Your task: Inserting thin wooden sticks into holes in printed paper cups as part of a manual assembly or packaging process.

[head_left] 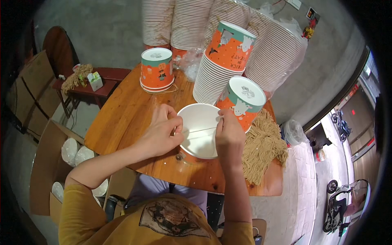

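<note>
A white-lined paper bucket (pixel 196 116) stands on the table before me, its open mouth facing up. A thin cord (pixel 199 130) runs across its mouth from one side to the other. At the left of the rim, my left hand (pixel 164 131) is closed in a pinch on one end of the cord. On the opposite side my right hand (pixel 230 134) is closed at the rim, with the cord's other end going in under its fingers. Beside my right forearm lies a bundle of tan cords (pixel 265 149).
An upside-down orange bucket (pixel 157 70) and another orange bucket (pixel 247 96) flank a tall bucket stack (pixel 214 77) on the wooden table (pixel 118 118). Bagged stacks (pixel 271 53) stand behind. A cardboard box (pixel 45 171) with wrapped buckets is at the left; a red bench (pixel 110 74) stands beyond.
</note>
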Tool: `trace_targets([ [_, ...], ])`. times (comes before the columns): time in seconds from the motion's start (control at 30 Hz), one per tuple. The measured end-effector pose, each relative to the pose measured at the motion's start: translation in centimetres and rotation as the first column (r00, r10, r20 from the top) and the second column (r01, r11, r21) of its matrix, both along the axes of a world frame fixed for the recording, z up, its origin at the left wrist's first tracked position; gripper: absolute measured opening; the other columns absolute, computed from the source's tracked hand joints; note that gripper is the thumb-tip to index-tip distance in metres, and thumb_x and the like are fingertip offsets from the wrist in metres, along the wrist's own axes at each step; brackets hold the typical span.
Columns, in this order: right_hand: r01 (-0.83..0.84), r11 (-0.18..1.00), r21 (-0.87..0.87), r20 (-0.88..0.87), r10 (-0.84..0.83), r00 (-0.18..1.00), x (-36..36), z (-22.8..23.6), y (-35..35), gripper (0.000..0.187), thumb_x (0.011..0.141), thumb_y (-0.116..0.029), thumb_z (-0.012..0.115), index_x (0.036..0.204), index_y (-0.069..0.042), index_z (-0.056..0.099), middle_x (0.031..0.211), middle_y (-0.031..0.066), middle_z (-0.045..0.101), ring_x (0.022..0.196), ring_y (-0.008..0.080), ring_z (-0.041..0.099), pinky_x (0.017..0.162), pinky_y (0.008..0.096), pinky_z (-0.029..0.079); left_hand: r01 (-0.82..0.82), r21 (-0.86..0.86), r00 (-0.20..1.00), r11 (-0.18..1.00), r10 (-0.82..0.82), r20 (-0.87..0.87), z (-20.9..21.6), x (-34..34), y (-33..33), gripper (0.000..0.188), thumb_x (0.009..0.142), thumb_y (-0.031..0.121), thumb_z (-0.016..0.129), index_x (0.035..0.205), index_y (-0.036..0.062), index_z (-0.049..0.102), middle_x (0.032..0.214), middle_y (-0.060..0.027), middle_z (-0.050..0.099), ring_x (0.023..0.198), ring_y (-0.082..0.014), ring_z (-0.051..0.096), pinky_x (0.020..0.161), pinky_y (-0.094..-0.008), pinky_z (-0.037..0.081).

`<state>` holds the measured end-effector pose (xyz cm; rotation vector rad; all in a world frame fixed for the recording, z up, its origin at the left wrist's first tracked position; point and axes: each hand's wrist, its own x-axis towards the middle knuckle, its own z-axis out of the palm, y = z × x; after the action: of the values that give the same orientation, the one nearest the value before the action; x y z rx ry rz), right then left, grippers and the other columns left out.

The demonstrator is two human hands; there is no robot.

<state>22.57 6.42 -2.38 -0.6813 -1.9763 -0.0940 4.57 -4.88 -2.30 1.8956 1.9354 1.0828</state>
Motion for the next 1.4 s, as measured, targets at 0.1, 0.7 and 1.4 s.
trace_targets([
  [0.1,0.016,1.000,-0.023,-0.012,-0.016,1.000,0.0,-0.1,-0.1,0.013,0.084,0.004,0.055,0.094,-0.003,0.059,0.080,0.0138,0.061,0.070,0.0301,0.063,0.062,0.0385,0.050,-0.022,-0.135,0.997,0.991,0.032,0.073,0.7,-0.2,0.3,0.014,0.077,0.014,0.062,0.080,0.0063,0.050,0.113,-0.0172,0.046,0.110,-0.0323,0.045,0.086,-0.0399,0.041],
  [0.7,-0.013,0.988,-0.155,-0.021,0.009,1.000,0.1,0.4,-2.2,0.012,0.086,0.001,0.052,0.095,-0.003,0.058,0.080,0.0137,0.062,0.071,0.0309,0.063,0.061,0.0399,0.051,-0.006,-0.185,0.982,0.983,-0.029,-0.184,2.3,-2.4,5.6,0.012,0.080,0.006,0.051,0.092,0.0036,0.053,0.096,-0.0155,0.057,0.096,-0.0356,0.056,0.079,-0.0441,0.044],
  [1.4,0.108,0.985,-0.138,0.051,-0.102,0.994,0.5,-0.2,-2.1,0.013,0.084,-0.001,0.053,0.093,-0.006,0.059,0.077,0.0121,0.061,0.069,0.0301,0.063,0.058,0.0407,0.051,0.065,-0.136,0.907,0.989,-0.115,-0.404,1.3,-2.7,8.1,0.015,0.082,0.007,0.052,0.096,0.0031,0.057,0.103,-0.0154,0.056,0.100,-0.0340,0.057,0.087,-0.0423,0.047],
])
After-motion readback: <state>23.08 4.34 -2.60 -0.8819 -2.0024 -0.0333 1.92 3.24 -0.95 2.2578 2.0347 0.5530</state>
